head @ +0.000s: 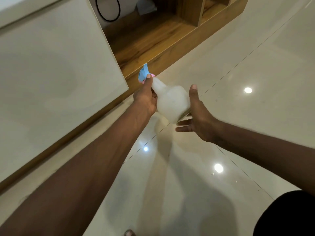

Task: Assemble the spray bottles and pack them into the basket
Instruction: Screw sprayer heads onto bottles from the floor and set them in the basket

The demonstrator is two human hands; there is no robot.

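A translucent white spray bottle [172, 103] with a blue and pink trigger head [144, 73] is held tilted above the floor, its head pointing away and to the left. My left hand [146, 97] is wrapped around the bottle's neck just below the head. My right hand [197, 114] cups the bottle's base from the right, thumb up along its side and fingers spread beneath it. No basket is in view.
A pale glossy table top [51, 74] with a wooden edge fills the left. A low wooden shelf unit [162, 36] runs along the back, with a black cable [109, 9] above it. Shiny tiled floor [238, 65] spreads below and to the right.
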